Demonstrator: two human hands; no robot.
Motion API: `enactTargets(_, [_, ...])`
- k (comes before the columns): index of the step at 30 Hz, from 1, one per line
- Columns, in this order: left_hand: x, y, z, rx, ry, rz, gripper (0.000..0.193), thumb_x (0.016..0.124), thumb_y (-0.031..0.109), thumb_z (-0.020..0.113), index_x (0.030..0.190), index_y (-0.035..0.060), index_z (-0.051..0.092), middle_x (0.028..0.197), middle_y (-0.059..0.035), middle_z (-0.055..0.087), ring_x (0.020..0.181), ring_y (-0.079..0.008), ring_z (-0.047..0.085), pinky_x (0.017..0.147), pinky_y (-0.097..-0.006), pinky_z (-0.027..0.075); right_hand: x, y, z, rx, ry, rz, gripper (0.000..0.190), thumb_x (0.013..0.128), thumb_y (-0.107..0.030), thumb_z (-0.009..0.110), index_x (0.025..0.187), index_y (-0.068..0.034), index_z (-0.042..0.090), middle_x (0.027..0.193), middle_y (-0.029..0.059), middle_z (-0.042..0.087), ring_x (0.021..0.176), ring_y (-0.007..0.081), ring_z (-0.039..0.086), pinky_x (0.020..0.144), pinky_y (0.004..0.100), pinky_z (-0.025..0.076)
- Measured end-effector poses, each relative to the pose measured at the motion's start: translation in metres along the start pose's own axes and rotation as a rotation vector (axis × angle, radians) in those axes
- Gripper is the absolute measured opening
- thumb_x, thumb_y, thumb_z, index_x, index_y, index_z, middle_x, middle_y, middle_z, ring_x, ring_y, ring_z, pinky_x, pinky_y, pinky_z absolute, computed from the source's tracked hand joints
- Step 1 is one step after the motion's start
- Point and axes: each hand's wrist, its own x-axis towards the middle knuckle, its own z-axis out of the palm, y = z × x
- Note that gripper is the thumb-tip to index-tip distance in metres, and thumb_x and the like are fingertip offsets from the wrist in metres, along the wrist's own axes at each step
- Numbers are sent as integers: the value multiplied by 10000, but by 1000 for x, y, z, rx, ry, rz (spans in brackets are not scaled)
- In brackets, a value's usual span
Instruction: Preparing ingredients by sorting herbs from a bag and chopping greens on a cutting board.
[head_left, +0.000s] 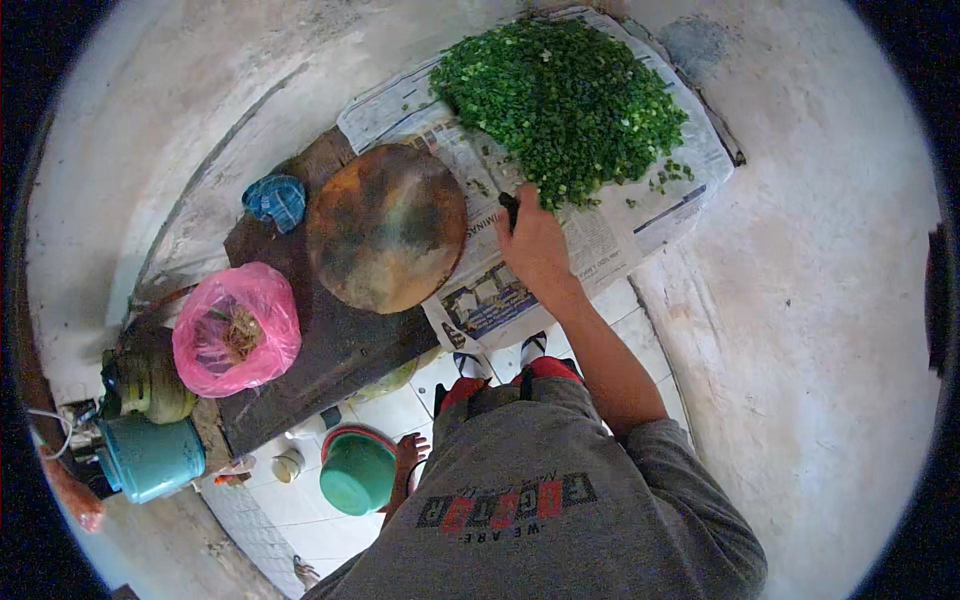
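Note:
My right hand (537, 251) is closed around the handle of a black-handled knife (509, 210), at the near edge of a heap of chopped green onions (562, 105). The blade is hard to make out against the paper. The heap lies on spread newspaper (592, 244), with some loose bits scattered about it. To the left of that hand, a round wooden chopping board (386, 229) overlaps the newspaper's edge. My left hand (411, 450) hangs low at my side, fingers apart and holding nothing, near a green plastic basin (356, 474).
A pink plastic bag (236, 330) holding root trimmings sits on the dark tabletop (337, 352). Behind it lies a crumpled blue cloth (276, 202). A lidded blue bucket (154, 457) stands at the left end. Pale walls (810, 300) border the table.

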Motion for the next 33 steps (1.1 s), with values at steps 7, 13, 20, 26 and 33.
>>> enactTargets(7, [0, -19, 28, -506, -163, -96, 482, 887, 420, 507, 1183, 42, 543, 1210, -174, 571, 995, -344, 609, 803, -470, 493, 11, -24, 6, 100, -31, -122, 318, 902, -222, 532, 1040, 35, 406, 698, 272, 606, 657, 468, 603, 576, 529, 492])
enactTargets(13, [9, -17, 37, -307, 6, -21, 473, 886, 406, 513, 1185, 42, 545, 1214, -179, 566, 1010, -331, 599, 823, -453, 489, 52, -30, 32, 69, 42, -230, 351, 891, -239, 541, 1026, 55, 405, 686, 275, 606, 656, 471, 602, 614, 540, 494])
enactTargets(20, [6, -28, 41, -624, -65, -14, 418, 889, 342, 520, 1174, 37, 549, 1222, -186, 552, 1026, -324, 573, 819, -438, 494, 41, -9, -1, 48, 77, -155, 319, 892, -232, 543, 1006, 37, 416, 695, 283, 603, 681, 459, 617, 608, 517, 502])
enactTargets(26, [-1, -32, 34, -777, -219, -185, 397, 897, 324, 503, 1170, 40, 551, 1229, -187, 544, 1027, -332, 564, 800, -457, 495, 33, -5, -15, 117, 8, -201, 288, 889, -221, 552, 1019, 4, 429, 701, 267, 608, 691, 461, 616, 616, 519, 495])
enactTargets(33, [33, -9, 35, -1230, -571, -347, 389, 917, 319, 454, 1188, 55, 543, 1225, -185, 544, 1034, -376, 560, 747, -512, 500, 63, -29, 22, 56, -24, -201, 313, 863, -240, 571, 1002, 11, 449, 727, 275, 615, 739, 464, 615, 680, 536, 495])
